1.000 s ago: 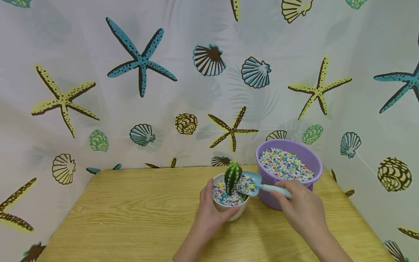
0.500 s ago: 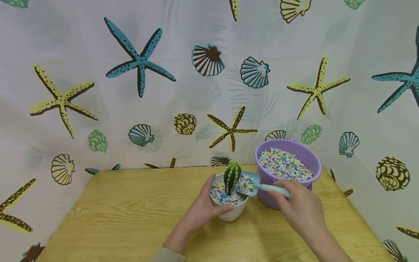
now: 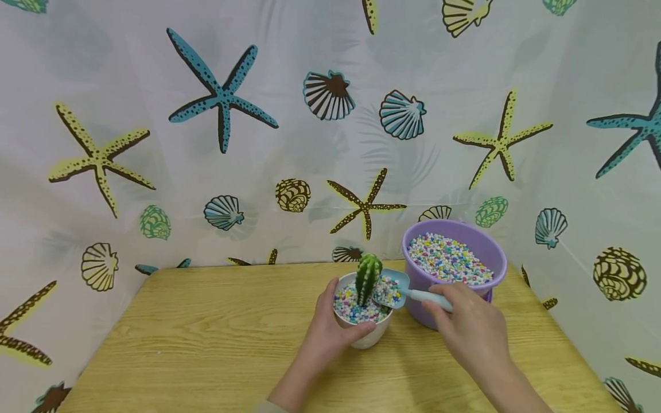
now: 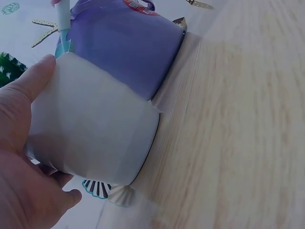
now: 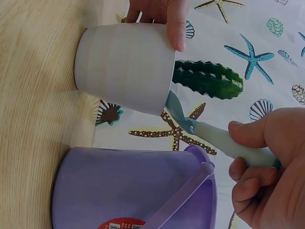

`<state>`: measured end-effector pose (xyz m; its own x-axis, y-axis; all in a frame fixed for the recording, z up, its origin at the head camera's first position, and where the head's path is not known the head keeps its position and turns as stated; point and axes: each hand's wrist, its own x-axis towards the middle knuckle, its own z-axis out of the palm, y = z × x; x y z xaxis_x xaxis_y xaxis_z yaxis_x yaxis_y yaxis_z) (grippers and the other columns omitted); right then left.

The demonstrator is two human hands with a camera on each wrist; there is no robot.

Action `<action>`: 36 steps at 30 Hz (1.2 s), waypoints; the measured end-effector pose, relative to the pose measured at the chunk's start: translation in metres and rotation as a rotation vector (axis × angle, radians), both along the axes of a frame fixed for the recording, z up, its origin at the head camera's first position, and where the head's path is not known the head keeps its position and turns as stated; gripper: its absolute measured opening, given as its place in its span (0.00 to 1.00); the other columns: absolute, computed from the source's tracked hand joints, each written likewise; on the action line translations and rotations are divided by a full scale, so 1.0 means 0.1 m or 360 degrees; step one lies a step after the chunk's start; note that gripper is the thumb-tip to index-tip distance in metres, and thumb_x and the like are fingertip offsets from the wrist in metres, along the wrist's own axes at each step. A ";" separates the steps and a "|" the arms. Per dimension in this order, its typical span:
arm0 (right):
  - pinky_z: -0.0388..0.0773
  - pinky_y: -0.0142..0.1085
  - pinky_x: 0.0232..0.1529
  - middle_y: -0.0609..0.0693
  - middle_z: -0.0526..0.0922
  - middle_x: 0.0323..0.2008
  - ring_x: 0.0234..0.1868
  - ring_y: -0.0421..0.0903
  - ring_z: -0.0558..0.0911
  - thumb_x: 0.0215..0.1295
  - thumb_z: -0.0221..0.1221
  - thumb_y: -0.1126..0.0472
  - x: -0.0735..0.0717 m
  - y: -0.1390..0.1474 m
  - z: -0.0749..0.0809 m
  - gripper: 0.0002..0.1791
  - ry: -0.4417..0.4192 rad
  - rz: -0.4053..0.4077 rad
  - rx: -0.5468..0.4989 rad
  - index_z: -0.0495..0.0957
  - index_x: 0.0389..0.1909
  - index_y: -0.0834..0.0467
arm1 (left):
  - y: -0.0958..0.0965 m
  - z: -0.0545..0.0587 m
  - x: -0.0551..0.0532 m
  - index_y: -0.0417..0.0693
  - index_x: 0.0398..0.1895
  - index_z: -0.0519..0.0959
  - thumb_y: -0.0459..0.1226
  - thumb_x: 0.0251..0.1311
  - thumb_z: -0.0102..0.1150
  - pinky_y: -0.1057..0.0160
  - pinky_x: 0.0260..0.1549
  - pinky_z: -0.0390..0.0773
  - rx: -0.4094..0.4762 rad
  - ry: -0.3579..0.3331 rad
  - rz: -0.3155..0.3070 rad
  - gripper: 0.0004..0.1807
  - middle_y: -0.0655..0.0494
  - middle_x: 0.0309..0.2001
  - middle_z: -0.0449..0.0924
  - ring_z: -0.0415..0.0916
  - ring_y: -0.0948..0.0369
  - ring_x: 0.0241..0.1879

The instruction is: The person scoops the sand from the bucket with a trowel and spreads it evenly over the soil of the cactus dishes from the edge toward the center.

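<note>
A green cactus (image 3: 368, 278) stands in a white pot (image 3: 369, 339) among multicoloured pebbles (image 3: 350, 307). My left hand (image 3: 327, 332) holds the pot from the left, its thumb along the near side; the left wrist view shows the thumb at the rim of the pot (image 4: 95, 119). My right hand (image 3: 477, 327) grips the handle of a light blue scoop (image 3: 403, 282). More pebbles lie on the scoop's blade, which sits at the pot's right rim beside the cactus. In the right wrist view, fingers and thumb wrap the pale handle (image 5: 221, 139).
A purple bucket (image 3: 423, 312) with pebbles (image 3: 449, 258) inside stands on the wooden table (image 3: 217, 332), right of the pot and close behind the scoop. A curtain (image 3: 289, 143) with starfish and shells hangs behind and at both sides.
My left hand and the pot shifted slightly left, then a little back to the right, and the cactus moved slightly with them. The right hand and scoop have barely moved.
</note>
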<state>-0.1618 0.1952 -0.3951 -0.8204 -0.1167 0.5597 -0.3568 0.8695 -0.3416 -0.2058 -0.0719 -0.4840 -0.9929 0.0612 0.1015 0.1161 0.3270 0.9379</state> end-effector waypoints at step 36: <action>0.68 0.34 0.20 0.49 0.85 0.34 0.22 0.39 0.73 0.62 0.82 0.58 0.01 -0.06 -0.07 0.15 0.0294 0.0003 0.0124 0.90 0.47 0.56 | -0.03 0.01 0.00 0.49 0.92 0.47 0.50 0.53 0.90 0.31 0.78 0.59 0.0037 -0.0034 -0.0047 0.72 0.35 0.83 0.56 0.59 0.35 0.81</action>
<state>-0.1605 0.1897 -0.4023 -0.7044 -0.1670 0.6899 -0.4087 0.8901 -0.2017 -0.2062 -0.0751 -0.4826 -0.9927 0.0884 0.0819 0.1050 0.3015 0.9477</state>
